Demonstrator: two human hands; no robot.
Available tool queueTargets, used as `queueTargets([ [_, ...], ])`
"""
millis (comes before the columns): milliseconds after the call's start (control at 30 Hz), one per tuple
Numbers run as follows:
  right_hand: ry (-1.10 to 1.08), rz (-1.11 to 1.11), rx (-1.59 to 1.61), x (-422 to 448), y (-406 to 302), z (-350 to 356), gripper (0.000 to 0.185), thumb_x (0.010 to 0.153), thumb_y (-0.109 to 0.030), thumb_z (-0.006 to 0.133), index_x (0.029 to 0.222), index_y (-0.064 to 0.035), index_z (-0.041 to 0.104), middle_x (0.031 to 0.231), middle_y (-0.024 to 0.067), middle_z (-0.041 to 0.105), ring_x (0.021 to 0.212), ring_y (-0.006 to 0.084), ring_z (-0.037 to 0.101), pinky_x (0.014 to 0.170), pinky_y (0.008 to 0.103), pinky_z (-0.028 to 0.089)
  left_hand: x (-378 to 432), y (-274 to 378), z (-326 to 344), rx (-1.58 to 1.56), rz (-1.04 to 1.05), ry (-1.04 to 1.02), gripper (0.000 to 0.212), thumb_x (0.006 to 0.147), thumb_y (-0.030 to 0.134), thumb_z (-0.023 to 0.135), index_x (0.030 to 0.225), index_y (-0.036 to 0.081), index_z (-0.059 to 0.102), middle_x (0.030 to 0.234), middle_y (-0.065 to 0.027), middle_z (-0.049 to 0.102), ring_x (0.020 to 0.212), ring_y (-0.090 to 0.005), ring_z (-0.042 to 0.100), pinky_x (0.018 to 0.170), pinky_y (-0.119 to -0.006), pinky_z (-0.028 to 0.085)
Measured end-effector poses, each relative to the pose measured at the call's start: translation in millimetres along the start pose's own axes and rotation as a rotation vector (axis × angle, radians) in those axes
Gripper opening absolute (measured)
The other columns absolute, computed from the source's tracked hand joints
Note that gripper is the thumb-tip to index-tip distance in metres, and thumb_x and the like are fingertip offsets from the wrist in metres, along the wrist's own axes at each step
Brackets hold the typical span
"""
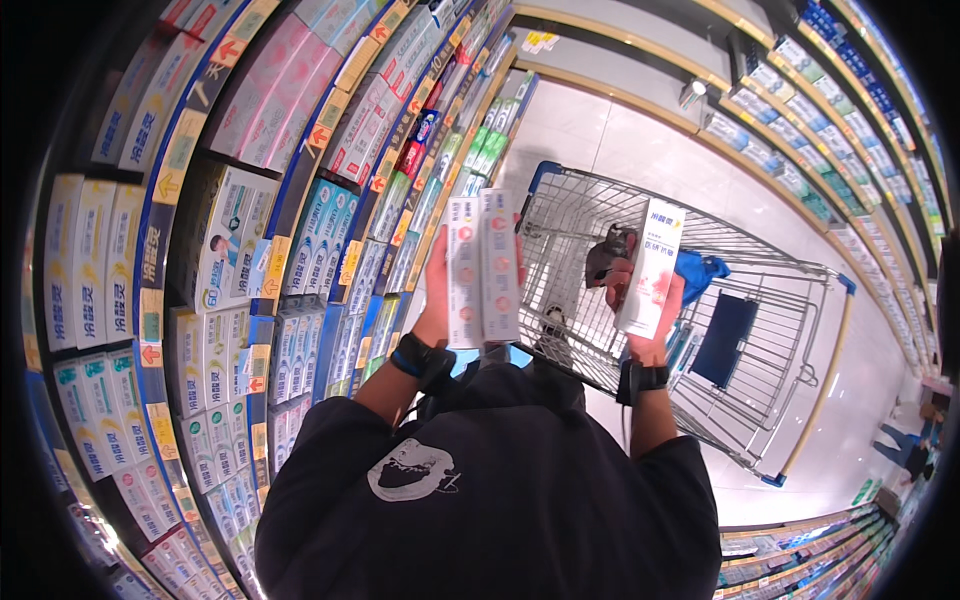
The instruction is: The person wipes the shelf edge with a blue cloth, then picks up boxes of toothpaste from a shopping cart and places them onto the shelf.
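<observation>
Two slim white toothpaste boxes (482, 270) with pink round pictures stand side by side in my left hand (435, 292), whose fingers reach round both outer sides. My right hand (670, 304) is closed round one white toothpaste box (651, 277) with a pink picture near its lower end, tilted slightly. A wire shopping cart (765, 285) stands in front of me, under and beyond my right hand. Part of a dark brown item (609, 255) shows just left of the box in my right hand, and a blue bag (701, 274) lies behind that hand.
Shelves packed with toothpaste boxes (217, 360) rise close on my left, with price tags along their edges. Across the pale tiled floor (570, 120), more stocked shelves (817, 127) curve round the far side. A person (904, 446) is in the aisle at the far right.
</observation>
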State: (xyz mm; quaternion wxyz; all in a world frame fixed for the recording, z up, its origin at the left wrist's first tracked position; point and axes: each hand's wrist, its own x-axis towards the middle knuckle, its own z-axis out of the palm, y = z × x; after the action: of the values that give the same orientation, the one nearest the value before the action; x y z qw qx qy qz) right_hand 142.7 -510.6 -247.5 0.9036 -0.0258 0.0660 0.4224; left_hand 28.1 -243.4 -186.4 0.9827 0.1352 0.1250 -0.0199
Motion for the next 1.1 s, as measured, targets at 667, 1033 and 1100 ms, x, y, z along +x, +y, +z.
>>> queueTargets([
  [667, 0.212, -0.364, -1.392, 23.0, 177.7, 107.4, 0.078, 0.091, -0.004, 0.065, 0.153, -0.0081, 0.018, 0.127, 0.0142, 0.059, 0.107, 0.0169, 0.06, 0.09, 0.0319, 0.05, -113.9, 77.5, -50.2, 0.071, 0.108, -0.036, 0.078, 0.099, 0.063, 0.037, 0.145, 0.001, 0.045, 0.116, -0.0134, 0.063, 0.105, -0.0258, 0.064, 0.09, -0.043, 0.055],
  [1033, -0.071, -0.106, -1.491, 22.5, 206.7, 111.8, 0.071, 0.089, 0.0, 0.069, 0.15, -0.0013, 0.034, 0.128, 0.0133, 0.063, 0.113, 0.0185, 0.063, 0.095, 0.0307, 0.05, -138.1, 84.2, -79.0, 0.037, 0.101, 0.039, 0.065, 0.103, 0.056, 0.038, 0.142, 0.007, 0.054, 0.129, -0.016, 0.066, 0.111, -0.0293, 0.067, 0.1, -0.043, 0.052],
  [1100, -0.063, -0.088, -1.504, 31.4, 204.7, 114.6, 0.061, 0.092, -0.004, 0.067, 0.147, -0.0003, 0.038, 0.128, 0.0123, 0.063, 0.111, 0.017, 0.063, 0.094, 0.0293, 0.05, -139.7, 87.0, -87.5, 0.084, 0.11, 0.0, 0.066, 0.103, 0.057, 0.039, 0.144, 0.007, 0.052, 0.133, -0.0126, 0.065, 0.112, -0.0237, 0.067, 0.098, -0.038, 0.053],
])
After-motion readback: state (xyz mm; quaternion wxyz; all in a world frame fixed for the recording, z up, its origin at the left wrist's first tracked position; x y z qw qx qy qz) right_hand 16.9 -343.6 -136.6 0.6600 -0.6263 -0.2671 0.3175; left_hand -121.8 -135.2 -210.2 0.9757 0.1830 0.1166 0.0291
